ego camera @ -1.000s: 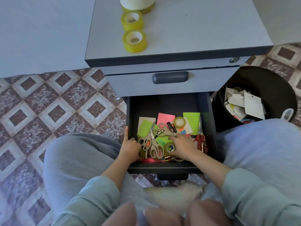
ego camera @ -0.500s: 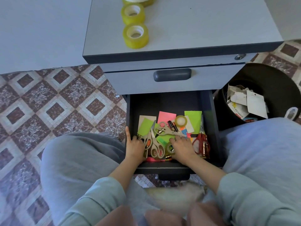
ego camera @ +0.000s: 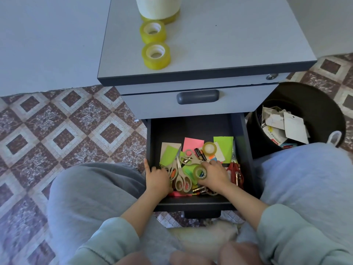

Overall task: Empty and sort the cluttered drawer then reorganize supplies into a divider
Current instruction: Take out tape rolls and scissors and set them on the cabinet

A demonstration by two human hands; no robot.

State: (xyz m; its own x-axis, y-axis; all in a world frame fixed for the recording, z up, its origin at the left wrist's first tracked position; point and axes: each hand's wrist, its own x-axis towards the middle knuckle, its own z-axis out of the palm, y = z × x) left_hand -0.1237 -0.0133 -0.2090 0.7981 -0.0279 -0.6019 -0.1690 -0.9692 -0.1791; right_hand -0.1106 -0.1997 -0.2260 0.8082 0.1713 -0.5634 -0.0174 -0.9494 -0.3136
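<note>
The dark lower drawer (ego camera: 194, 129) is pulled out and cluttered with beige scissors (ego camera: 180, 177), a second pair (ego camera: 191, 159), pink sticky notes (ego camera: 193, 143), green sticky notes (ego camera: 224, 145), batteries (ego camera: 199, 153) and a loose tape roll (ego camera: 209, 148). My right hand (ego camera: 214, 176) pinches a small clear tape roll (ego camera: 200, 172), tipped up on edge above the clutter. My left hand (ego camera: 157, 179) rests at the drawer's left side, one finger along the wall and the others on the items beside the scissors.
Two yellow tape rolls (ego camera: 152, 31) (ego camera: 156, 55) and a large white roll (ego camera: 158, 6) stand on the cabinet top (ego camera: 229, 35). A red stapler (ego camera: 236, 174) lies at the drawer's right side. A black bin (ego camera: 309, 100) with paper scraps stands to the right. My knees flank the drawer.
My right hand has closed on the small tape roll and tipped it up from the clutter. My left hand has stayed at the drawer's left side.
</note>
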